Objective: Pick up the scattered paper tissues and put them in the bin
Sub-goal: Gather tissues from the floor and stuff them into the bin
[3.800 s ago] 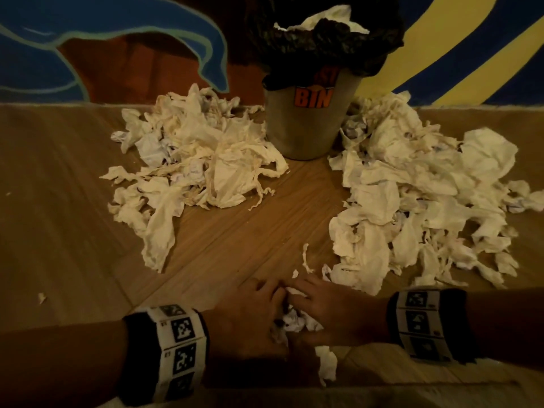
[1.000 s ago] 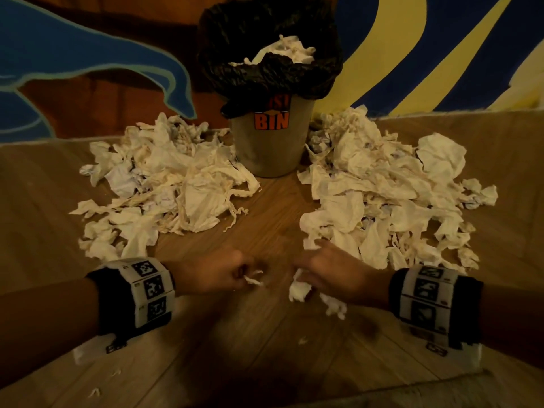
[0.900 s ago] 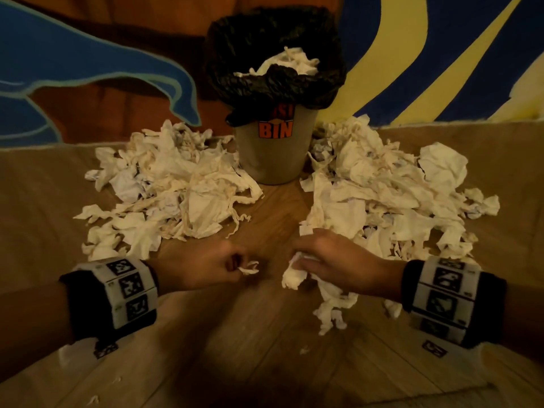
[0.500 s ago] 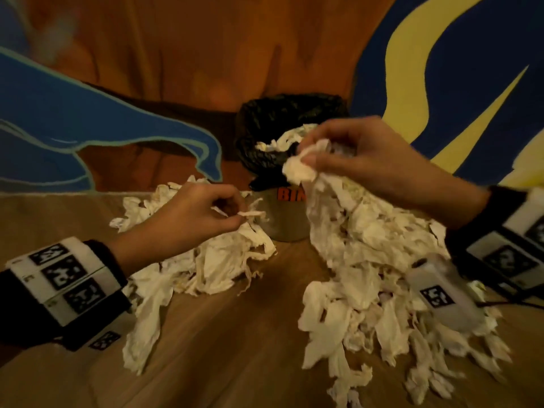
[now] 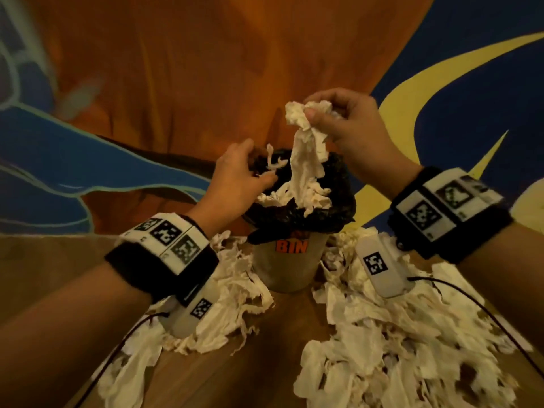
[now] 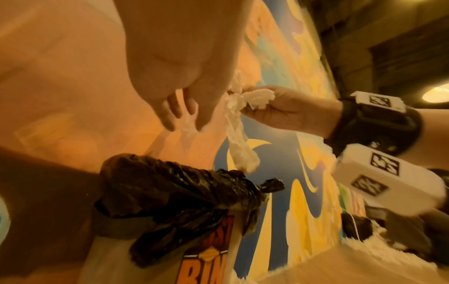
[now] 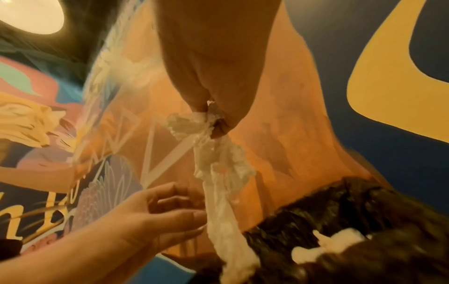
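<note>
Below the right hand [image 5: 347, 125], pinched tissue [image 5: 306, 151].

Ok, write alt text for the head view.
The right hand pinches a long crumpled tissue above the black-lined bin, already heaped with tissues, while the left hand hovers at its rim. Tissue piles lie on the wooden floor either side.

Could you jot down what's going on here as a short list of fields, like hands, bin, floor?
right hand: pinches a long tissue clump above the bin
left hand: fingers spread over the bin's mouth, a small tissue scrap beside them
bin: lined with a black bag, tissues heaped inside
floor: tissue piles on both sides of the bin
</note>
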{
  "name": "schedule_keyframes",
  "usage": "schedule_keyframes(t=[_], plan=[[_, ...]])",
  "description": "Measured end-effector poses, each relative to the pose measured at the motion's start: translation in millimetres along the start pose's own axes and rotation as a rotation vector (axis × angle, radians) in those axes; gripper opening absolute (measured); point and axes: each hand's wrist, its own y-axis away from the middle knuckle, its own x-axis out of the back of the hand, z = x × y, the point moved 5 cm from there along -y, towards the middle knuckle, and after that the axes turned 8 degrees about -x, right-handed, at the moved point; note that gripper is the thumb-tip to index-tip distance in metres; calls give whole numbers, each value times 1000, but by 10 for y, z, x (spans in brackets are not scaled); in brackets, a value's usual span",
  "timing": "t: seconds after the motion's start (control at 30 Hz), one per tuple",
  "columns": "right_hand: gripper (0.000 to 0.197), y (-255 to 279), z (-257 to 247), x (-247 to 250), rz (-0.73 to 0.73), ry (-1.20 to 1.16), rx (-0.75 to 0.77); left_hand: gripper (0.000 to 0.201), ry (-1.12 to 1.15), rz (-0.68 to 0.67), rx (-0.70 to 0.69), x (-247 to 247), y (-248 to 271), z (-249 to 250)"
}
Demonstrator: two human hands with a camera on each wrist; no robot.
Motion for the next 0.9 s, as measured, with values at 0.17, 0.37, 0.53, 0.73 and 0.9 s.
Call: schedule_keyframes(t=[0.17,0.37,0.53,0.73,0.9], plan=[[16,28,342,-100,9,97,-65,77,239,-311,2,-414,50,101],[6,-39,573,-69,59,200,-116,15,282,20,116,-331,-159,-115],[12,-73,881,-118,-71,642,-210,13,-13,-16,105,-379,-260,-227],[25,-71,1122,-190,-288,1006,-403,17,-236,-377,50,-736,-169,-202],[18,3,1145,-330,-542,1168,-463,36,-300,-488,57,-792,-119,-232]])
